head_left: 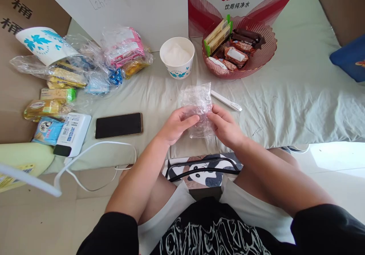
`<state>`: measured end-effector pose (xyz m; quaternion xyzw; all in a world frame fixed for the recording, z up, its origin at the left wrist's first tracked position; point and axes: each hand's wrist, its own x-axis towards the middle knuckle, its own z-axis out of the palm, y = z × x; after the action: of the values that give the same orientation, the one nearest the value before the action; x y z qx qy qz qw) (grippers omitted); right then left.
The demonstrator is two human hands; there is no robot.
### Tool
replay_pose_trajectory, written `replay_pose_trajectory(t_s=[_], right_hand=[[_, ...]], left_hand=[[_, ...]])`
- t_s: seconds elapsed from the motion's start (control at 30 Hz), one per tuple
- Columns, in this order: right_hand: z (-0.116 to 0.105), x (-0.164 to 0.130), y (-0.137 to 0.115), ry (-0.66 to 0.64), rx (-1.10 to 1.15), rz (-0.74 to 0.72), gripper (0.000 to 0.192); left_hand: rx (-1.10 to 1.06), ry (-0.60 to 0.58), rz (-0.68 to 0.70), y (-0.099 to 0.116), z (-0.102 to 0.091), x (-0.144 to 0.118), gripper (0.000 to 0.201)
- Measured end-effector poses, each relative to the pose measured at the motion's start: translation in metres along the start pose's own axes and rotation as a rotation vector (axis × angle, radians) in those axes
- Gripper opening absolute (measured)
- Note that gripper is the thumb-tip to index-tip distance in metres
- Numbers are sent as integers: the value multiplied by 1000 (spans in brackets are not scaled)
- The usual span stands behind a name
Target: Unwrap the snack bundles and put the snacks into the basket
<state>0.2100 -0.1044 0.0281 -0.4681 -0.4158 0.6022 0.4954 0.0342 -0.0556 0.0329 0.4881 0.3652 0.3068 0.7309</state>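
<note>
A crinkled sheet or bag of clear plastic [199, 93] is spread between my two hands near the front edge of the cloth. My left hand [181, 123] grips its left side, thumb laid across the top. From the right, my right hand [225, 125] pinches the plastic between thumb and fingers. Whether anything lies inside the plastic I cannot make out. Just beyond my right hand rests a white utility knife [226, 100]. Farther back stands a paper cup [180, 72] with a white, tissue-like filling. To its right a pink ribbed bowl [268, 53] holds several wrapped snacks.
At left lie a black phone [118, 125], a white device [75, 131] with a cable and several packaged snacks [68, 76]. Another paper cup [47, 45] tilts over them. Boxes [122, 11] stand along the back. A blue object [350, 59] is at far right.
</note>
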Motion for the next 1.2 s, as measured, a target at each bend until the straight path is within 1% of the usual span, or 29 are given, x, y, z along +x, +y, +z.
replay_pose_trajectory(t_s=[0.07, 0.1, 0.17, 0.27, 0.37, 0.43, 0.5, 0.57, 0.6, 0.63, 0.67, 0.7, 0.73, 0.8, 0.83, 0.87, 0.97, 1.03, 1.07, 1.13, 1.2], right_hand=[[-3, -1, 0, -19, -67, 14, 35], [-5, -1, 0, -39, -105, 35, 35], [-8, -2, 1, -90, -145, 74, 34], [-7, -4, 3, -150, -65, 55, 33], [-4, -2, 3, -104, 48, 0, 24], [-4, 1, 2, -62, 72, 7, 17], [-7, 5, 1, -33, 58, 30, 24], [-10, 10, 0, -26, -13, 27, 35], [-11, 11, 0, -26, -59, 17, 37], [-12, 13, 0, -27, -93, 12, 36], [-12, 14, 0, -32, -104, 19, 34], [-12, 15, 0, -31, -89, 33, 37], [-12, 15, 1, -19, -53, 47, 45], [-12, 14, 4, 30, 24, 65, 61], [-12, 13, 6, 61, 41, 64, 62], [-13, 11, 8, 100, 36, 55, 57], [-16, 6, 11, 254, -74, -32, 31], [-17, 9, 6, 357, -182, -152, 23], [-16, 13, -1, 399, -253, -221, 21], [-8, 30, -24, 471, -470, -351, 18], [8, 56, -55, 534, -807, -454, 21]], left_hand=[[114, 98, 23, -3, 1, 1, 46], [164, 117, 27, -3, 1, 2, 42], [191, 94, 9, -3, -2, 0, 38], [88, 57, -19, 1, -4, -4, 37], [4, 48, 18, 8, -5, -7, 25], [-16, 30, 45, 11, -7, -6, 26], [35, 29, 67, 12, -9, -4, 35], [183, 56, 96, 10, -10, -1, 44], [273, 73, 117, 9, -10, 0, 43], [355, 91, 142, 7, -10, 2, 38], [419, 111, 170, 5, -10, 3, 29], [457, 131, 204, 4, -10, 5, 19], [470, 150, 238, 2, -11, 6, 12], [450, 176, 279, 1, -11, 8, 16], [425, 187, 289, 1, -11, 8, 20], [398, 201, 294, 2, -12, 8, 23], [340, 276, 294, 7, -16, 4, 26], [316, 326, 276, 10, -20, 1, 21], [304, 343, 267, 12, -23, -2, 19], [275, 367, 264, 15, -28, -5, 15], [247, 376, 265, 18, -31, -8, 12]])
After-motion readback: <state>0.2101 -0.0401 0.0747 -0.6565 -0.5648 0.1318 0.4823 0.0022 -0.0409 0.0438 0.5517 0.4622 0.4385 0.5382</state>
